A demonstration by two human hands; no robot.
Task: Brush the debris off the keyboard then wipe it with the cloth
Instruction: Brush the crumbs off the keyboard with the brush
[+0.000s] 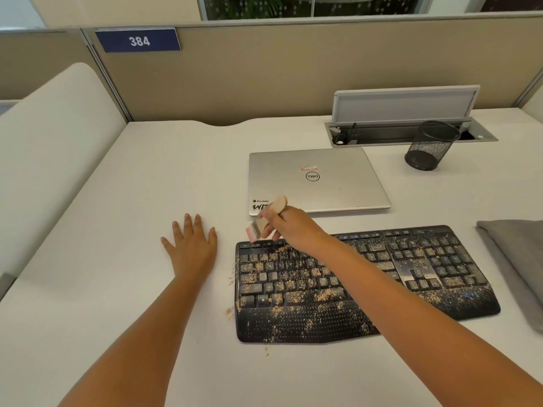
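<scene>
Two steps are set by the task; the 1st, brushing, is judged barely begun. A small brush w/ a wooden handle is held in the right hand, fingers curled round the handle, bristles pointed down at the kbd's far-left corner. The keyboard lies just below and to the near-right of the grip, and tan debris is scattered over nearly all keys and the palm rest. A few crumbs are seen on the desk off the kbd's left edge. The left hand is laid flat on the desk, fingers spread, nothing held, to the left of the grip and apart from the kbd.

Next move, as judged: bristles to be lowered onto the top row and drawn across, w/ strokes aimed at one edge so debris isn't pushed between keys.

Room: open desk is seen left of the grip and toward the near edge. A closed laptop sits just beyond the grip, so far-side sweeps are best avoided. The grey cloth is folded well to the right, past the kbd's right end, untouched.
</scene>
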